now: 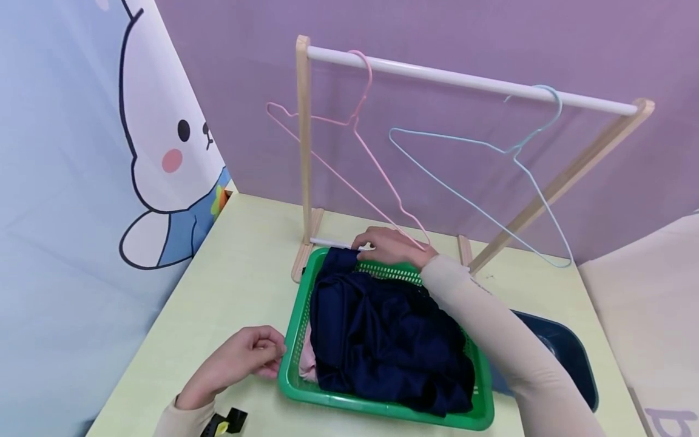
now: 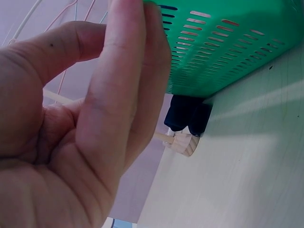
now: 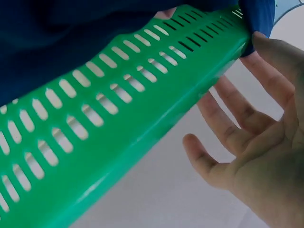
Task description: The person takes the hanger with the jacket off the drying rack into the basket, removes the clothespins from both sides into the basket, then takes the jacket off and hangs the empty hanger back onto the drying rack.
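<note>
A green plastic basket [image 1: 382,399] holds a crumpled dark blue garment [image 1: 393,340], glossy in places. Part of the garment hangs over the basket's far left rim. There my right hand [image 1: 389,246] pinches the fabric between thumb and index finger, while its other fingers are spread loosely outside the rim, as the right wrist view shows. My left hand [image 1: 248,355] rests beside the basket's left rim with loosely bent fingers touching its outside and nothing in the grasp. Some pink cloth [image 1: 308,358] peeks out under the blue garment.
Behind the basket stands a wooden rack with a white rail [image 1: 437,74]. A pink hanger [image 1: 355,121] and a light blue hanger [image 1: 513,149] hang from it; the pink one's lower end overlaps my right hand in view. A dark blue bin [image 1: 579,358] stands right of my right arm.
</note>
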`<state>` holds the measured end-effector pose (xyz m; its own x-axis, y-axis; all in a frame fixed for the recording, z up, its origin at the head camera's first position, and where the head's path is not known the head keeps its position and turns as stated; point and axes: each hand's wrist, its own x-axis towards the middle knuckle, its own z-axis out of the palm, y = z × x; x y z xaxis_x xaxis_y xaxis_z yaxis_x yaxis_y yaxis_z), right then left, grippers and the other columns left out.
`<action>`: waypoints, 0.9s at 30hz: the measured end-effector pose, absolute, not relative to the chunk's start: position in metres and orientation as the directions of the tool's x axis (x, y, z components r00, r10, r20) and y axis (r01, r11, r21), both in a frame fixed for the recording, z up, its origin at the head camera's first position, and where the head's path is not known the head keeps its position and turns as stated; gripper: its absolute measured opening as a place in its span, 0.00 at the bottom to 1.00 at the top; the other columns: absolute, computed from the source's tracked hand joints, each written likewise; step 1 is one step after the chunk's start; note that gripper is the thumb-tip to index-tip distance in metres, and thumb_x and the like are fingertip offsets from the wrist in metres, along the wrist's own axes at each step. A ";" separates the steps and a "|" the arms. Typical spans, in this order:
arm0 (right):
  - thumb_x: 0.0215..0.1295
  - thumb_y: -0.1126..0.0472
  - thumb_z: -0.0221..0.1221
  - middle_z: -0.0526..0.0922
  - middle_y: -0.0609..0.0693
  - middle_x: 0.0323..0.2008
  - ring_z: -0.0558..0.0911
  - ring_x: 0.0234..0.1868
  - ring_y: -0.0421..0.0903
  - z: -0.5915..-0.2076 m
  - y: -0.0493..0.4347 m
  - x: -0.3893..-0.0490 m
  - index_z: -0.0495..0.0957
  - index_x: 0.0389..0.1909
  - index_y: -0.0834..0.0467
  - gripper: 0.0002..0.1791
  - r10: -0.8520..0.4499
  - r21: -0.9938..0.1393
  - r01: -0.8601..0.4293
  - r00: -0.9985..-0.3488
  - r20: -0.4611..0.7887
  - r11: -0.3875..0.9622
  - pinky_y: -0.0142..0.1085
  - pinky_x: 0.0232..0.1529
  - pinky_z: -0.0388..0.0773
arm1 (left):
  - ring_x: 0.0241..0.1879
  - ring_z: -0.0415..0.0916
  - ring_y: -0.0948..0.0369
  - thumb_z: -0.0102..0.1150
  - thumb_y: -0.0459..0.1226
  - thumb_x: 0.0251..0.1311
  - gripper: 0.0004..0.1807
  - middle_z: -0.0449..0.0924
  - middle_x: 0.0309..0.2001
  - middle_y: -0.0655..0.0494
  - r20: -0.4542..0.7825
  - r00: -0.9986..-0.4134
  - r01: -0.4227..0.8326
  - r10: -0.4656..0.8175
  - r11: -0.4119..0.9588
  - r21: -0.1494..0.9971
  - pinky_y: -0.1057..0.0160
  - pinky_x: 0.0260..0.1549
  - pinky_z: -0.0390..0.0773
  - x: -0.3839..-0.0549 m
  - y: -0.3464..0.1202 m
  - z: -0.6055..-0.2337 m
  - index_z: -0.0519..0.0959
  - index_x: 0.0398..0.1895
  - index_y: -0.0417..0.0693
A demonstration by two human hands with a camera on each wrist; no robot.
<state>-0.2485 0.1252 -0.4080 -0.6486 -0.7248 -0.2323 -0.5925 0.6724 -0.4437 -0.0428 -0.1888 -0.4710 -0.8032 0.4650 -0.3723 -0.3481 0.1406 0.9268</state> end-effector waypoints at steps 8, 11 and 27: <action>0.71 0.60 0.61 0.80 0.46 0.42 0.78 0.47 0.48 -0.409 0.126 -0.244 0.84 0.42 0.52 0.04 -0.704 -0.435 -0.602 -0.702 -0.111 0.669 0.42 0.49 0.75 | 0.36 0.82 0.52 0.47 0.27 0.70 0.09 0.82 0.35 0.46 -0.371 -0.805 -0.347 0.462 0.139 0.927 0.56 0.34 0.86 -0.043 -0.190 -0.472 0.76 0.44 0.30; 0.71 0.59 0.60 0.81 0.49 0.46 0.78 0.50 0.50 -0.411 0.126 -0.243 0.84 0.48 0.53 0.09 -0.700 -0.416 -0.607 -0.705 -0.111 0.677 0.43 0.52 0.75 | 0.35 0.82 0.52 0.47 0.27 0.70 0.09 0.82 0.35 0.46 -0.372 -0.807 -0.348 0.459 0.141 0.927 0.57 0.34 0.86 -0.042 -0.190 -0.472 0.76 0.44 0.30; 0.73 0.59 0.59 0.80 0.48 0.46 0.76 0.51 0.48 -0.404 0.125 -0.231 0.85 0.45 0.55 0.08 -0.699 -0.307 -0.660 -0.714 -0.028 0.686 0.43 0.54 0.73 | 0.36 0.82 0.52 0.51 0.30 0.71 0.08 0.82 0.34 0.46 -0.367 -0.802 -0.340 0.470 0.145 0.929 0.56 0.35 0.86 -0.042 -0.190 -0.469 0.76 0.43 0.31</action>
<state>-0.2311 0.1246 -0.4040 -0.7142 -0.6993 -0.0285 -0.6595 0.6861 -0.3072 -0.0421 -0.1901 -0.4688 -0.8024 0.4703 -0.3673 -0.3400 0.1455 0.9291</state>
